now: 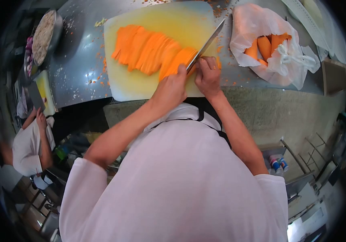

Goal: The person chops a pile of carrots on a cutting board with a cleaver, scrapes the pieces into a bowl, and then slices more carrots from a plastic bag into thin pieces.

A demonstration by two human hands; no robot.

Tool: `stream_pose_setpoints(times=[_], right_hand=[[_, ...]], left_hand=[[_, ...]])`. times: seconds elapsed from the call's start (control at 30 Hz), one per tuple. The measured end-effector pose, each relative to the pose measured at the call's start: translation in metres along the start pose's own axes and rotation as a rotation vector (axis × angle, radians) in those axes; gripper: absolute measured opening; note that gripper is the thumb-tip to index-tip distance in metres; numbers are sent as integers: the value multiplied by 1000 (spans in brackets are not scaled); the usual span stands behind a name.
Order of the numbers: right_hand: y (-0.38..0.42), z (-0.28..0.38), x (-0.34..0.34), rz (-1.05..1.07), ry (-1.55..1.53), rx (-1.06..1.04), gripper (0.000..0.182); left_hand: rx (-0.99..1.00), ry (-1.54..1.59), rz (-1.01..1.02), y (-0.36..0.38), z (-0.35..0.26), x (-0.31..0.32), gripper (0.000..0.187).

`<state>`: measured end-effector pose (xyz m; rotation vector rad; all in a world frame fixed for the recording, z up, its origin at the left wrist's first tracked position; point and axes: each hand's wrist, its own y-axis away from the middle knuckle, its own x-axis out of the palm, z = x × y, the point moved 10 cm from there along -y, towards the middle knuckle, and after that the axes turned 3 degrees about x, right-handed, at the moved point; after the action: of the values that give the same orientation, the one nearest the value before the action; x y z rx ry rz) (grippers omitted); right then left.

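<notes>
My left hand (169, 88) grips a knife (207, 43), whose long blade points up and to the right. My right hand (208, 76) is closed, fingers curled close beside the blade, over a carrot (219, 62) that is mostly hidden under it. Both hands are over the near right part of a yellow-stained white cutting board (120, 88). Thin, overlapping carrot slices (142, 50) spread across the board to the left of the knife. Part of the slice pile lies right against my left hand and the blade.
A plastic bag (251, 20) with whole carrots (264, 47) lies right of the board. Orange scraps dot the metal table (76, 76). At the far left stand a bowl of pale food (45, 34) and a co-worker (27, 149) holding a broad blade (35, 94) by another board (47, 90).
</notes>
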<state>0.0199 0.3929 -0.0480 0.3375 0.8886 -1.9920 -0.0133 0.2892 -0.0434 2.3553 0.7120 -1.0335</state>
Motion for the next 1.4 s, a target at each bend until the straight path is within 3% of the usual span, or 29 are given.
stream_pose_setpoints(times=[0.2,0.27,0.47,0.57,0.8,1.0,1.1,1.17,1.23,1.3,1.4], right_hand=[[-5,-1,-3,-27,25,-9,25],[-4,-4,-3,-22,20,9,15],[-3,-4,-4,-29,16,25,14],[-3,-4,-2,-27,27,-7,25],[-4,-5,-6,-39,30,31,23],[-1,-7,-5,-50,48,21,21],[-7,-1,-8,-80,104,10,17],[-7,-6,-5,-48,58,53,10],[-9,-4,-12,-96,85,20,9],[-9,-27,-5,45,-143,232,7],[-8,-48,-13,103,-277,295,9]], left_hand=[[74,101,-30,14,0,-21,22],[23,31,12,45,9,-20,24],[-40,76,57,63,-8,-44,24],[-39,44,108,64,-10,-44,25],[-74,9,177,57,-2,-23,26],[29,20,58,14,0,2,24],[70,104,-26,4,1,-16,22],[-62,159,59,11,7,-27,19],[-24,195,-3,24,12,-43,18],[13,232,-52,43,17,-64,17],[17,207,27,67,23,-81,16]])
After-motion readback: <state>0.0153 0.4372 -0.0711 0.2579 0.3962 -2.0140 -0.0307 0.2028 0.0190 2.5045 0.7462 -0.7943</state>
